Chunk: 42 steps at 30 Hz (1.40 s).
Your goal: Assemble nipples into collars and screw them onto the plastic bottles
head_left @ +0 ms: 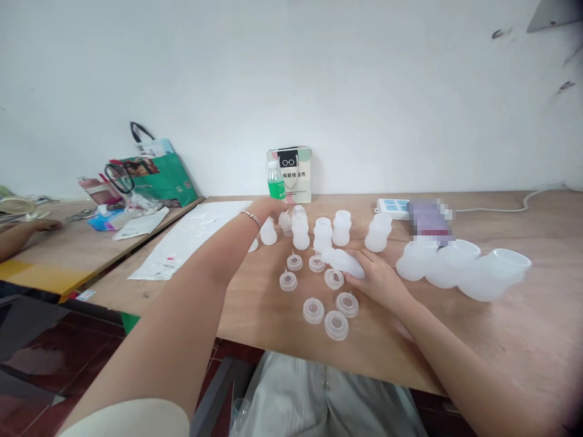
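My right hand (380,276) is closed around a frosted white plastic bottle (344,262), tilted on its side above the table. At the back of the row, my left hand (275,210) has its fingers on a clear dome-shaped cap (285,223); my wrist and arm partly hide the grip. Beside it stands a frosted bottle with a clear domed top (300,229). More waisted bottles stand to the right, among them one bottle (341,227) and another bottle (379,232). Several clear ring-shaped lids (313,310) with small raised tips lie in front of my hands.
Wide-mouthed frosted containers (494,276) lie or lean together at right. Behind are a power strip (392,207), a blurred purple object (430,221), a paper bag (300,176) and a green-labelled bottle (276,182). A white plastic sheet (191,237) lies left; another person's hand (48,224) rests farther left.
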### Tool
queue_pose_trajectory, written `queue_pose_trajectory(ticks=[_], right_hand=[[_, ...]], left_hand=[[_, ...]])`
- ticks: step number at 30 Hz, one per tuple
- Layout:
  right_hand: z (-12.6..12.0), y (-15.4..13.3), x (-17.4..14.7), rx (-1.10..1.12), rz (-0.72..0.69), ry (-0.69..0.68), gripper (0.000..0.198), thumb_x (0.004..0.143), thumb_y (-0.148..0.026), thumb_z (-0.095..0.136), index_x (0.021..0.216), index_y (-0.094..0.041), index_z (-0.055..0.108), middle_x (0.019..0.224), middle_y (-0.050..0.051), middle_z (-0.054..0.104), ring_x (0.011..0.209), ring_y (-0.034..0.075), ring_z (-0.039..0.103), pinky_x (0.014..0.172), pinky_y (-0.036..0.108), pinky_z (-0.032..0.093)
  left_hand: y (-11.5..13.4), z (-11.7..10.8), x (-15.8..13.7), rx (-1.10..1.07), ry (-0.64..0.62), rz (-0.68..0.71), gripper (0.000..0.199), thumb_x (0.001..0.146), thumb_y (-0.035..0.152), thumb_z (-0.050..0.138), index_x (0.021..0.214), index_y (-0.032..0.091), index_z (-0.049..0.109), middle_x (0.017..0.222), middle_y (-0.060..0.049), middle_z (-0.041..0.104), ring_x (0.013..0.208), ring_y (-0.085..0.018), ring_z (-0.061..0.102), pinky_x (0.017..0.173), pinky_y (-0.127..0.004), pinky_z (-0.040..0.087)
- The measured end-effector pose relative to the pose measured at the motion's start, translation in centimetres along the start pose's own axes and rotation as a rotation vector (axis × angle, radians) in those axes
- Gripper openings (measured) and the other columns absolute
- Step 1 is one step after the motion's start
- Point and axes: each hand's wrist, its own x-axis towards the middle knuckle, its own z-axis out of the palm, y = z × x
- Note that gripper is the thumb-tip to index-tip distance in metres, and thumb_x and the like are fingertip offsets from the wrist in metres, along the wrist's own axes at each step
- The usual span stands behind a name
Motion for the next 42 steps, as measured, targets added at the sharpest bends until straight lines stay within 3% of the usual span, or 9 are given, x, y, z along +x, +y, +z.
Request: queue_pose_trajectory(ticks=[3,8,10,13,18,22,25,31,42], right_hand=[[0.0,0.2,0.0,-0.015,-0.008,0.026,0.037,0.084,-0.036,0.056,0.118,-0.02,0.053,0.109,0.009,0.064,0.101,0.029,0.061,0.083,0.043,0.05],[-0.4,0.3,-0.1,-0.036,-0.005,0.075,0.038,0.084,-0.037,0.056,0.118,-0.022,0.054,0.107,0.009,0.065,0.096,0.03,0.063,0.078,0.042,0.051],[-0.8,0.3,-0.1,-0.027,0.009,0.097,0.038,0.083,-0.036,0.057,0.118,-0.022,0.054,0.104,0.008,0.065,0.096,0.03,0.063,0.079,0.043,0.051],[-1.3,0.2,0.0,0.008,0.052,0.136,0.04,0.08,-0.033,0.06,0.119,-0.023,0.054,0.108,0.007,0.065,0.096,0.029,0.063,0.082,0.044,0.05],[-1.8,-0.1,-0.1,0.134,0.031,0.205,0.043,0.08,-0.034,0.061,0.121,-0.023,0.052,0.117,0.007,0.064,0.103,0.029,0.063,0.085,0.042,0.051],[-1.9,-0.3,-0.2,0.211,-0.034,0.235,0.043,0.08,-0.033,0.062,0.121,-0.026,0.051,0.117,0.006,0.063,0.106,0.027,0.062,0.087,0.04,0.051],[-2.0,-0.4,-0.2,0.274,-0.102,0.185,0.044,0.079,-0.029,0.063,0.122,-0.027,0.05,0.116,0.004,0.063,0.104,0.025,0.062,0.087,0.038,0.051],[-1.9,-0.9,-0.4,0.349,-0.182,0.096,0.046,0.078,-0.026,0.065,0.121,-0.028,0.05,0.11,0.003,0.064,0.097,0.022,0.062,0.08,0.034,0.052],[-1.3,-1.6,-0.7,0.298,-0.256,0.146,0.043,0.08,-0.032,0.065,0.12,-0.026,0.051,0.109,0.007,0.065,0.096,0.023,0.064,0.078,0.035,0.054]], left_hand=[[-0.2,-0.9,-0.7,0.066,-0.106,-0.032,0.03,0.063,0.023,0.073,0.092,0.019,0.066,0.088,-0.006,0.072,0.089,-0.023,0.064,0.082,-0.032,0.047],[-0.7,-4.7,-3.1,0.135,-0.066,-0.073,0.052,0.07,0.025,0.069,0.119,0.022,0.051,0.106,-0.009,0.067,0.105,-0.027,0.059,0.09,-0.038,0.044],[-0.8,-6.4,-5.0,0.174,-0.013,-0.069,0.053,0.072,0.026,0.067,0.121,0.021,0.048,0.112,-0.011,0.064,0.108,-0.028,0.058,0.093,-0.04,0.042],[-0.1,-7.4,-8.8,0.133,0.22,-0.019,0.046,0.078,0.034,0.063,0.119,0.018,0.049,0.107,-0.01,0.064,0.1,-0.025,0.06,0.088,-0.036,0.044],[2.6,-3.4,-13.6,-0.258,0.233,0.265,0.045,0.08,0.047,0.061,0.116,0.021,0.055,0.104,-0.003,0.066,0.089,-0.017,0.061,0.08,-0.028,0.046],[4.2,0.7,-13.7,-0.431,0.26,0.319,0.049,0.078,0.049,0.063,0.116,0.02,0.057,0.107,-0.005,0.066,0.091,-0.018,0.06,0.08,-0.03,0.047],[5.0,2.6,-13.0,-0.584,0.27,0.328,0.045,0.077,0.046,0.065,0.114,0.02,0.059,0.107,-0.005,0.067,0.09,-0.018,0.06,0.078,-0.029,0.048],[5.8,4.5,-13.3,-0.788,0.084,0.441,0.043,0.08,0.041,0.064,0.118,0.022,0.058,0.109,-0.005,0.067,0.095,-0.02,0.062,0.084,-0.031,0.049],[5.7,5.3,-14.0,-0.767,0.147,0.557,0.038,0.083,0.039,0.061,0.114,0.017,0.057,0.099,-0.005,0.067,0.085,-0.017,0.061,0.078,-0.028,0.048]])
